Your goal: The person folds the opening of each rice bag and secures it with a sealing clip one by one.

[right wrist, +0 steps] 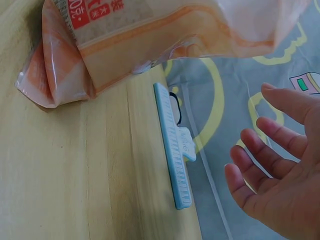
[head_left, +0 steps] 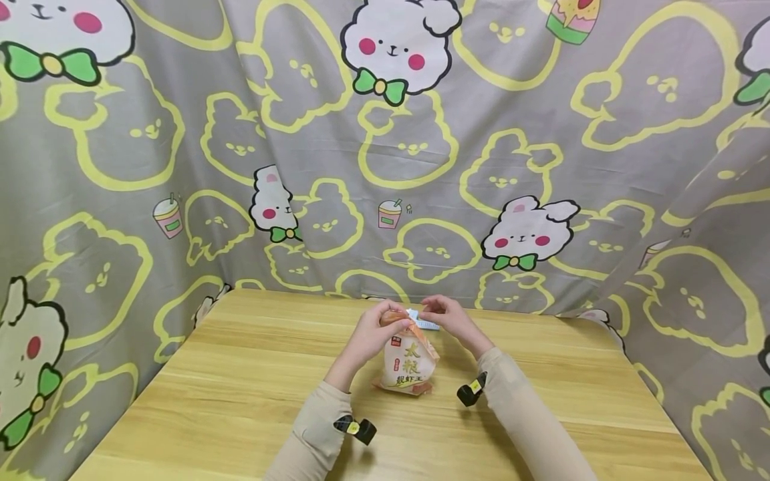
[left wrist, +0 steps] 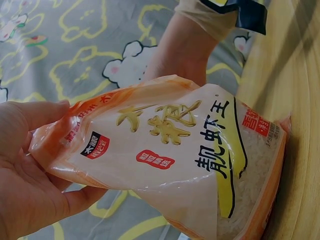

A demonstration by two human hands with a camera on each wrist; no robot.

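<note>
A plastic bag of rice (head_left: 409, 364) stands upright on the table, orange at its edges, with gold and black lettering across its front. My left hand (head_left: 375, 331) grips its gathered top, and the left wrist view shows the thumb along the front of the bag (left wrist: 165, 145). Close to the bag's top right side is my right hand (head_left: 451, 319), which holds nothing; its fingers (right wrist: 250, 147) are spread and slightly bent in the right wrist view. A light blue bag clip (right wrist: 172, 145) lies on the table behind the bag, partly hidden by it in the head view.
The wooden table (head_left: 240, 387) ends just past the clip. A grey curtain (head_left: 337, 147) with rabbit prints hangs behind it and along both sides. Each wrist carries a black camera (head_left: 361, 429) on a strap.
</note>
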